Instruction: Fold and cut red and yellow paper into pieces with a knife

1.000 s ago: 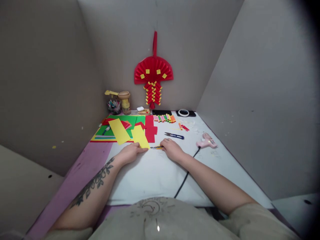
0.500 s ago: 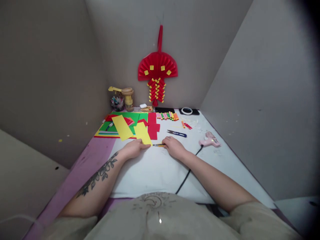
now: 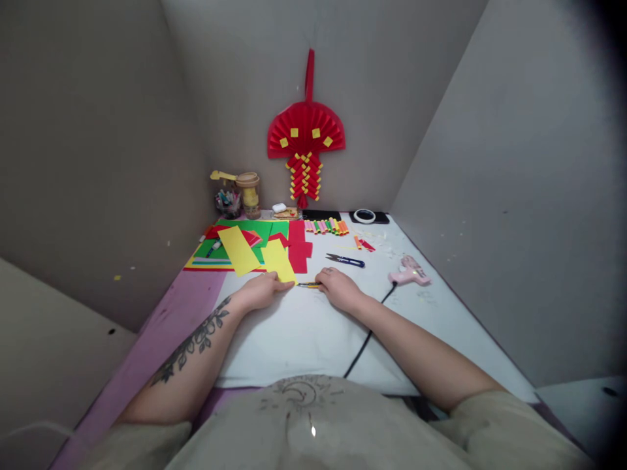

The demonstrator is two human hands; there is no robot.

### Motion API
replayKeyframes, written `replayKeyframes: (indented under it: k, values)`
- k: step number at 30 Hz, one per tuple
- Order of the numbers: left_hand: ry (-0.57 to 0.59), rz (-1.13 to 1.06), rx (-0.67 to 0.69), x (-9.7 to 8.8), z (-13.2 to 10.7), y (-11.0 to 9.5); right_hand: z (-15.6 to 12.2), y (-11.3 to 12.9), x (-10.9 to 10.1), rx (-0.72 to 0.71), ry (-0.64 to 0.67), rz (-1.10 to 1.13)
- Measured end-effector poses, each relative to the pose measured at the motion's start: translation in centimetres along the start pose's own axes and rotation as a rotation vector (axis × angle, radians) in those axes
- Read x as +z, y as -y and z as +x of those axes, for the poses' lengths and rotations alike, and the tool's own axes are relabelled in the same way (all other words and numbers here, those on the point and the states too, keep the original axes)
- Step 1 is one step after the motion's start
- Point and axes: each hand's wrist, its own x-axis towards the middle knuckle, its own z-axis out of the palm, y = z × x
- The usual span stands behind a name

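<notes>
My left hand [image 3: 262, 289] rests at the near edge of a yellow paper strip [image 3: 279, 258], thumb and fingers closed on it and one digit stretched along its lower edge. My right hand [image 3: 337, 284] grips a slim yellow-and-black craft knife [image 3: 309, 285], whose tip points left at the paper's near right corner. I cannot tell whether the tip touches the paper. A second yellow paper piece [image 3: 238, 250] lies to the left, over green sheets [image 3: 255, 230]. Red paper [image 3: 297, 251] lies just beyond. Dark-handled thread snips [image 3: 345, 260] lie beyond my right hand.
A pink glue gun [image 3: 410, 271] lies at right, its black cord [image 3: 369, 336] passing under my right forearm. Small rolled paper tubes [image 3: 327, 226], a white tape roll [image 3: 364, 216] and a pen holder [image 3: 228, 204] stand at the back. A red paper fan decoration [image 3: 306, 130] hangs on the wall.
The view has shifted very slightly. Both hands, the yellow paper and the craft knife look the same as before.
</notes>
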Motion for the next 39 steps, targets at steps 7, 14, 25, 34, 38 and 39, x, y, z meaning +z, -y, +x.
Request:
replayKeyframes:
  k: [7,14,25,34,38,39]
  values:
    - [0.031,0.023,0.011,-0.3,0.0,0.0,-0.2,0.5,-0.4,0.001,0.014,-0.019]
    - [0.054,0.013,0.013,-0.7,0.1,0.0,-0.1,1.4,-0.6,0.003,0.038,-0.017]
    - [0.050,-0.053,0.008,-0.9,0.2,0.1,0.0,2.2,-0.1,-0.014,0.040,0.022]
    - [0.048,-0.027,0.008,-1.0,0.3,0.1,0.3,3.3,0.3,-0.052,0.031,0.004]
    - [0.084,-0.028,0.024,-1.4,0.4,0.2,0.5,3.6,0.6,-0.060,0.022,0.006]
    - [0.098,-0.039,0.032,-1.4,0.5,0.3,0.6,3.8,0.6,-0.065,0.020,0.008]
